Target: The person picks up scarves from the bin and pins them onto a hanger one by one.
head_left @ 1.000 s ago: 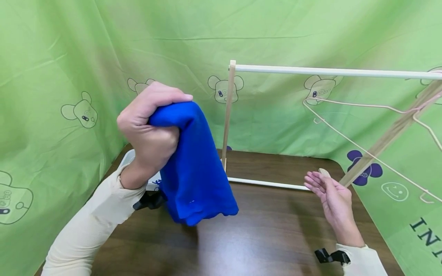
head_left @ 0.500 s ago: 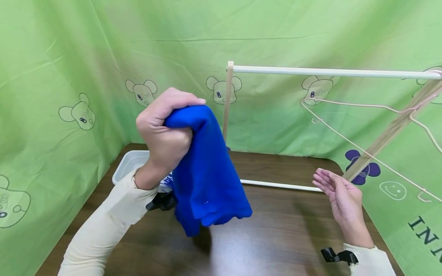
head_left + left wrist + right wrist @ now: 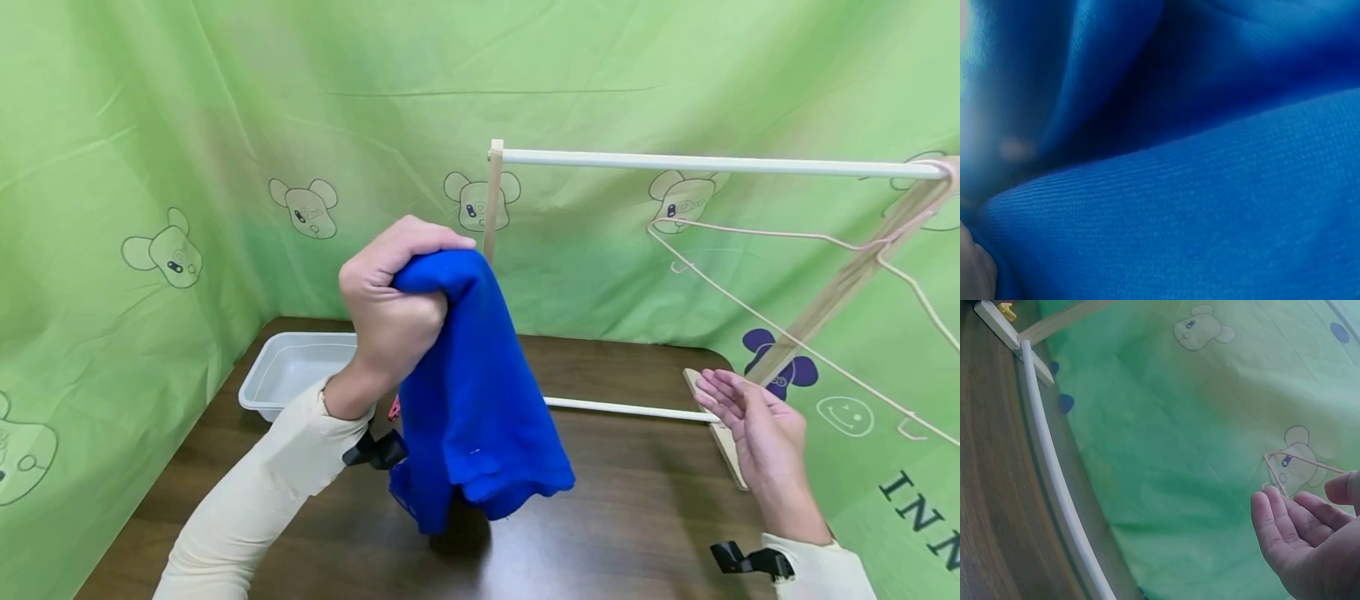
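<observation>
My left hand (image 3: 393, 304) grips a bunched blue knit cloth (image 3: 495, 400), which hangs in folds over the table. The left wrist view is filled by close folds of this blue cloth (image 3: 1179, 219), with a bit of skin at its lower left edge. My right hand (image 3: 765, 446) is held palm up with loosely bent fingers and nothing in it. Above it, a pink wire hanger (image 3: 765, 227) hangs at the right end of the rack. In the right wrist view, part of the hanger (image 3: 1304, 457) shows beyond my right hand (image 3: 1310, 544).
The rack has a white top rod (image 3: 675, 160), a low white bar (image 3: 630, 407) and wooden side posts (image 3: 832, 308). A pale plastic basin (image 3: 292, 371) stands back left. A small red object (image 3: 394, 408) is mostly hidden behind my left wrist. Green printed curtain (image 3: 360, 150) surrounds the table.
My left hand has carried the blue cloth to the right and slightly down, uncovering more of the basin. My right hand has shifted a little to the right.
</observation>
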`<state>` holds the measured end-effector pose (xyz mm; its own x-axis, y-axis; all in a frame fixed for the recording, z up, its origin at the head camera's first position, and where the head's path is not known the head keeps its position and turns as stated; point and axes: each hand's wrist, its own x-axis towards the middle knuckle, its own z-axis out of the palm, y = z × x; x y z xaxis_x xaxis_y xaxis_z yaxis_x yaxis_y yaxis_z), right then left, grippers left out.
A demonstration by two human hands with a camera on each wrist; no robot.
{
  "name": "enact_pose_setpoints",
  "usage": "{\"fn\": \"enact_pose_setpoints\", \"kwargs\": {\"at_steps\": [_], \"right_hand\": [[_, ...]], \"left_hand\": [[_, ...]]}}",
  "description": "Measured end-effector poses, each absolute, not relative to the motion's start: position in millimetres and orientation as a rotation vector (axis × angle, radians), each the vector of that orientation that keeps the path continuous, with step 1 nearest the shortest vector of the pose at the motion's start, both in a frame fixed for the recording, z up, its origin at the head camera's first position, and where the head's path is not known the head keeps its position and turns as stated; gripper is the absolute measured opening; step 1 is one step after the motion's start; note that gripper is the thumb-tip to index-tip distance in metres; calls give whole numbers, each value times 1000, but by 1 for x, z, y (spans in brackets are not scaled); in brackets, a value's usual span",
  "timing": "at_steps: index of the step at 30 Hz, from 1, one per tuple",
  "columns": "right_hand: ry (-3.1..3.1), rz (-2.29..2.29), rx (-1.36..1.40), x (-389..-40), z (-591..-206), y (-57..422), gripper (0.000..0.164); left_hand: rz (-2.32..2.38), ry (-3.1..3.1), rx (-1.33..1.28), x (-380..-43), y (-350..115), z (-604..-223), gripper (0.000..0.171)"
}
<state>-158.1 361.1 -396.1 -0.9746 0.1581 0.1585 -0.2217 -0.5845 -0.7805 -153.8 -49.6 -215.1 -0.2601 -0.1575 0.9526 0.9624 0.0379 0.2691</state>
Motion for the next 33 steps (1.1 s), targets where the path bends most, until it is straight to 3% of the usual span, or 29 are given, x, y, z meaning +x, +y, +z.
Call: {"fn": "enact_pose_setpoints", "kwargs": {"at_steps": [33], "right_hand": [[-1307, 2513, 217, -164, -348, 383, 21]], "left_hand": [[-1454, -1372, -939, -167, -15, -242, 32]]}}
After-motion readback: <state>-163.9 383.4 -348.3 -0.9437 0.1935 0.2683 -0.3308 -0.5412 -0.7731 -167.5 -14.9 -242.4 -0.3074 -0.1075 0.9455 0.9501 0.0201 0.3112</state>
